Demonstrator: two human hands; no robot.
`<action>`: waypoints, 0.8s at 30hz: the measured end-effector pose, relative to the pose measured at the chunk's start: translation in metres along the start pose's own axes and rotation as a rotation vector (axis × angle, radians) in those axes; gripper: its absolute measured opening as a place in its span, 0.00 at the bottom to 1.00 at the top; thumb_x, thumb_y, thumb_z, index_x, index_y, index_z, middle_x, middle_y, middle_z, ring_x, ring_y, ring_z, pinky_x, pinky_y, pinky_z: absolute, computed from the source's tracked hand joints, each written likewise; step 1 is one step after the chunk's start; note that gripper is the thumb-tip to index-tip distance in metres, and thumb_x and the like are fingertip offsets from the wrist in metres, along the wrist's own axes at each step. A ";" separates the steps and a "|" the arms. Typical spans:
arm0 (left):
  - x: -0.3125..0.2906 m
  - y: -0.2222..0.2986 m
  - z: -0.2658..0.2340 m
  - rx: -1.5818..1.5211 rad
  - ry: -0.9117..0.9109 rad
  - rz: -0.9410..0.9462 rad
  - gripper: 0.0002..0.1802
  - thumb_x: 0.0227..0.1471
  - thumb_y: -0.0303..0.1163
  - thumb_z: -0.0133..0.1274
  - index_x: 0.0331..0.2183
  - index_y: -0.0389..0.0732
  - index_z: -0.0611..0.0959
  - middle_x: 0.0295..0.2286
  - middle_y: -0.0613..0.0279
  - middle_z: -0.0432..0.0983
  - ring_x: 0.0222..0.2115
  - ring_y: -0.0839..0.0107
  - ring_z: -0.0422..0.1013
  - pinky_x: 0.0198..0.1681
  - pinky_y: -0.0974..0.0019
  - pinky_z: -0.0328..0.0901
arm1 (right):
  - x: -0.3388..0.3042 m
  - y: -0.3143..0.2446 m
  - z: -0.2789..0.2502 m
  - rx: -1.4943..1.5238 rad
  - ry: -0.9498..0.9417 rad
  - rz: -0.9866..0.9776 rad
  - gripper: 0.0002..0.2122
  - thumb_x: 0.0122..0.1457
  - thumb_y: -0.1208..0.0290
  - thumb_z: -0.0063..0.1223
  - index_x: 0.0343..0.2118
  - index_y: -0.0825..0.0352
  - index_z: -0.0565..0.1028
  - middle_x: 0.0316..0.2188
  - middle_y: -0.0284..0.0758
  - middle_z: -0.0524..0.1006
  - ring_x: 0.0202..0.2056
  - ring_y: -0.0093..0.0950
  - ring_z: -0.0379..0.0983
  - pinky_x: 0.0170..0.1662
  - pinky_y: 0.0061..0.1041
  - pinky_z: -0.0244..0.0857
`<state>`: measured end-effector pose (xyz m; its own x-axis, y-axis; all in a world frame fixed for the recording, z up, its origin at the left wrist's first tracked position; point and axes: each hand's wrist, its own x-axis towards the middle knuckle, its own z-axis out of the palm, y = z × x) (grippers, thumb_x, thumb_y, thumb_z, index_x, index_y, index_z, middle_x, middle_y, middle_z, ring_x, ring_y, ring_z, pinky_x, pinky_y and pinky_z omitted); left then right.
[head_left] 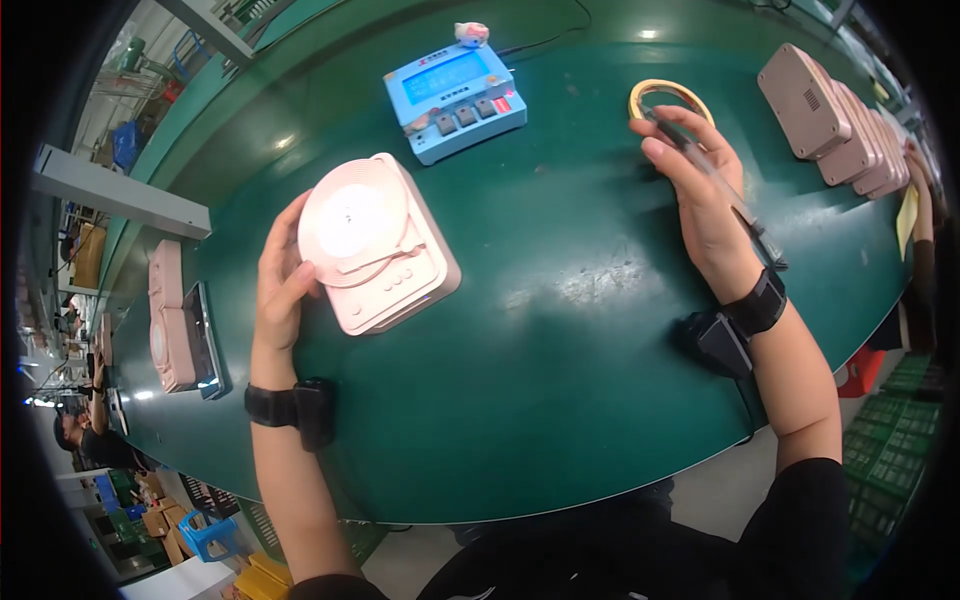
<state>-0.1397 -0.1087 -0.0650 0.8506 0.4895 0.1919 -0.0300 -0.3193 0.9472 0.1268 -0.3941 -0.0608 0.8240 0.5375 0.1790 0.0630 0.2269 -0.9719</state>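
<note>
Green tabletop (540, 410) stretches below; from afar I see the left hand (280, 290) grasping the pink turntable-shaped device (400, 280) by its left edge, long axis slanting away leftward; the right hand (712, 215), well apart, holds a slim grey tool (712, 172).

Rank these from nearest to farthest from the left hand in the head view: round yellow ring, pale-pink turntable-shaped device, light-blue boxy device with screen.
1. Pale-pink turntable-shaped device: touching the left hand.
2. Light-blue boxy device with screen: ahead, rightward.
3. Round yellow ring: farther right.

Blue device (455, 103) on green table (560, 420)
</note>
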 end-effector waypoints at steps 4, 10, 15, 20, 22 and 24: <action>-0.002 0.002 0.005 0.002 0.057 -0.022 0.47 0.40 0.52 0.54 0.56 0.32 0.61 0.51 0.55 0.64 0.40 0.77 0.67 0.24 0.85 0.55 | 0.000 -0.005 0.001 -0.052 -0.121 0.111 0.08 0.53 0.78 0.52 0.36 0.71 0.71 0.34 0.39 0.78 0.36 0.20 0.74 0.36 0.14 0.63; -0.002 0.002 0.003 0.033 0.031 -0.052 0.48 0.41 0.54 0.52 0.56 0.31 0.61 0.52 0.52 0.62 0.48 0.69 0.64 0.41 0.76 0.61 | -0.005 0.000 0.004 -0.239 -0.307 0.113 0.02 0.51 0.78 0.50 0.25 0.69 0.69 0.20 0.36 0.76 0.23 0.20 0.74 0.26 0.15 0.63; -0.002 0.001 0.004 0.038 0.049 -0.050 0.49 0.41 0.56 0.52 0.56 0.30 0.60 0.54 0.48 0.60 0.56 0.62 0.57 0.58 0.64 0.49 | -0.006 0.002 0.006 -0.277 -0.325 0.074 0.02 0.50 0.79 0.49 0.23 0.70 0.69 0.19 0.35 0.75 0.22 0.21 0.74 0.24 0.16 0.63; -0.005 -0.002 0.001 0.069 0.083 -0.060 0.51 0.40 0.57 0.51 0.57 0.30 0.59 0.55 0.46 0.58 0.57 0.60 0.56 0.61 0.62 0.47 | -0.007 0.003 0.008 -0.412 -0.321 0.071 0.02 0.49 0.81 0.47 0.22 0.71 0.69 0.18 0.34 0.75 0.22 0.21 0.74 0.25 0.16 0.64; -0.004 -0.004 0.000 0.062 0.081 -0.083 0.51 0.40 0.57 0.51 0.57 0.30 0.60 0.55 0.46 0.58 0.57 0.60 0.56 0.61 0.62 0.47 | -0.007 0.006 0.008 -0.449 -0.335 0.030 0.02 0.48 0.81 0.47 0.22 0.71 0.69 0.18 0.34 0.74 0.22 0.21 0.74 0.25 0.16 0.64; -0.004 -0.004 -0.002 0.057 0.069 -0.094 0.51 0.40 0.57 0.51 0.57 0.30 0.60 0.55 0.45 0.58 0.58 0.59 0.56 0.61 0.62 0.47 | -0.007 0.004 0.007 -0.460 -0.341 0.026 0.02 0.48 0.81 0.47 0.22 0.71 0.69 0.18 0.34 0.74 0.22 0.20 0.74 0.25 0.16 0.64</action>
<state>-0.1435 -0.1080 -0.0688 0.8098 0.5739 0.1219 0.0797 -0.3134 0.9463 0.1175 -0.3909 -0.0652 0.6053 0.7869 0.1196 0.3468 -0.1254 -0.9295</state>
